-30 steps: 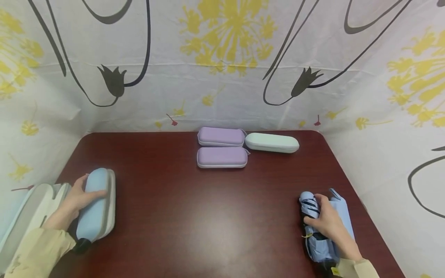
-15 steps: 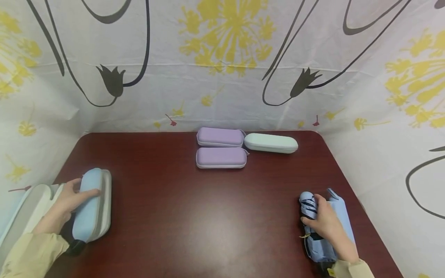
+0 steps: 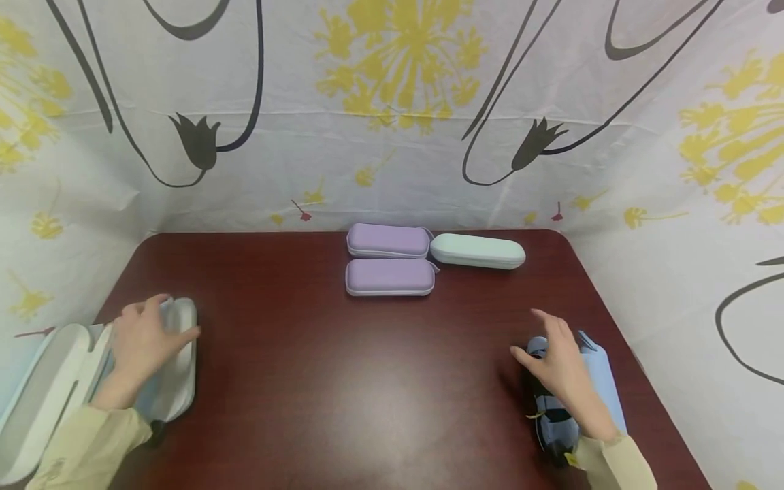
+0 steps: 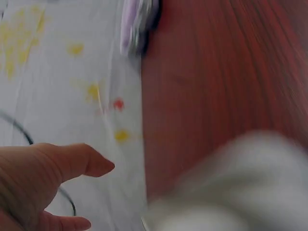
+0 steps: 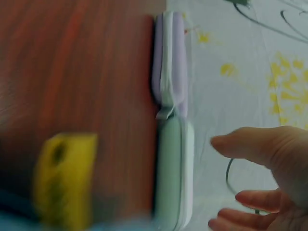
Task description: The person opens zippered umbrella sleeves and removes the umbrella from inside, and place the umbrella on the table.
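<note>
At the left of the head view, my left hand (image 3: 143, 340) is held over a light blue and grey-white zip case (image 3: 180, 371), thumb and fingers spread. It covers much of the blue side. In the left wrist view that hand (image 4: 53, 175) grips nothing, and a blurred whitish shape (image 4: 250, 183) fills the lower right. On the right, my right hand (image 3: 560, 364) is over a folded blue umbrella (image 3: 559, 435), fingers extended and apart from the thumb. Beside the umbrella lies a light blue pouch-like item (image 3: 603, 378) with a strap. The right wrist view shows a blurred yellow tag (image 5: 67, 178) below.
Two purple cases (image 3: 390, 278) and a mint green case (image 3: 478, 252) lie at the back of the dark red table (image 3: 367, 381). Larger grey-white cases (image 3: 45, 405) lie along the far left. A flower-printed curtain (image 3: 392, 156) encloses the back and sides.
My left hand has let go of the blue case, rising over it with fingers spread. My right hand has come off the umbrella and moved forward and slightly left. The cases at the back stay put.
</note>
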The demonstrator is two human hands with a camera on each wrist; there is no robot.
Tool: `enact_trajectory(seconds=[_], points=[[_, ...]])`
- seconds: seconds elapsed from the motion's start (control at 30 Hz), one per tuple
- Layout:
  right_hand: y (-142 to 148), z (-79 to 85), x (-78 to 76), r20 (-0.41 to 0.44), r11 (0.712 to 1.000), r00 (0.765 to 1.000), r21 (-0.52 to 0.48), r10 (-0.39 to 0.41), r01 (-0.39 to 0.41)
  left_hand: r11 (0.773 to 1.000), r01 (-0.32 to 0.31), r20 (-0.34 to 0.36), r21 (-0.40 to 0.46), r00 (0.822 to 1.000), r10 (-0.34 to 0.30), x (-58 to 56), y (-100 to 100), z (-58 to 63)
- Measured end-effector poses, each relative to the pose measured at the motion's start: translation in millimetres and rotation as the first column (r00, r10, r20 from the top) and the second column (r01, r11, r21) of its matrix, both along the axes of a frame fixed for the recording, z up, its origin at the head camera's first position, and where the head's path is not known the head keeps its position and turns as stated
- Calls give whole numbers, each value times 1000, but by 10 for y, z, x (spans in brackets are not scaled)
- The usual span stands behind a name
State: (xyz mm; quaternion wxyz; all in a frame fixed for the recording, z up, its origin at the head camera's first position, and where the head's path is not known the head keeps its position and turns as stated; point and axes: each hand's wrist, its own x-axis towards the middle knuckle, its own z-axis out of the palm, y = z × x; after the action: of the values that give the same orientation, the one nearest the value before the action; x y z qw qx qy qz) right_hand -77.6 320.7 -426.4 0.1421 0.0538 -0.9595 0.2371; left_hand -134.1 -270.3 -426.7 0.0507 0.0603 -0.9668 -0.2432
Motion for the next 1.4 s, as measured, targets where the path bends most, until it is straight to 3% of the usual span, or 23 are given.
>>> enact_trajectory(seconds=[0.1, 0.23, 0.33, 0.43, 0.53, 0.63, 0.77, 0.9, 1.03, 1.4], points=[[-163, 55, -150, 11, 998, 998, -18, 68, -68, 996, 91, -73, -4, 993, -91, -87, 298, 47], [-394, 65, -389, 113, 985, 979, -22, 172, -170, 964, 250, -121, 92, 964, -238, -256, 663, 30], [-545, 22, -570, 162, 974, 961, -18, 225, -225, 932, 307, -111, 192, 951, -290, -403, 940, -39], [-664, -35, -741, 162, 968, 955, -36, 250, -248, 899, 324, -100, 295, 946, -308, -554, 1221, -124], [-757, -92, -900, 155, 967, 955, -78, 252, -242, 854, 304, -67, 421, 950, -305, -707, 1482, -192], [-833, -150, -1025, 153, 967, 958, -114, 244, -228, 794, 255, -12, 552, 954, -298, -848, 1689, -250], [-924, -206, -1145, 177, 966, 958, -163, 227, -199, 688, 150, 69, 710, 957, -280, -996, 1883, -304], [-1000, -242, -1257, 195, 962, 958, -213, 211, -168, 597, 62, 121, 800, 958, -261, -1092, 2024, -339], [-1054, -267, -1376, 216, 956, 955, -254, 205, -148, 567, 21, 147, 824, 957, -249, -1144, 2106, -376], [-1084, -329, -1563, 344, 939, 931, -343, 121, 5, 529, -26, 177, 848, 955, -237, -1150, 2251, -501]])
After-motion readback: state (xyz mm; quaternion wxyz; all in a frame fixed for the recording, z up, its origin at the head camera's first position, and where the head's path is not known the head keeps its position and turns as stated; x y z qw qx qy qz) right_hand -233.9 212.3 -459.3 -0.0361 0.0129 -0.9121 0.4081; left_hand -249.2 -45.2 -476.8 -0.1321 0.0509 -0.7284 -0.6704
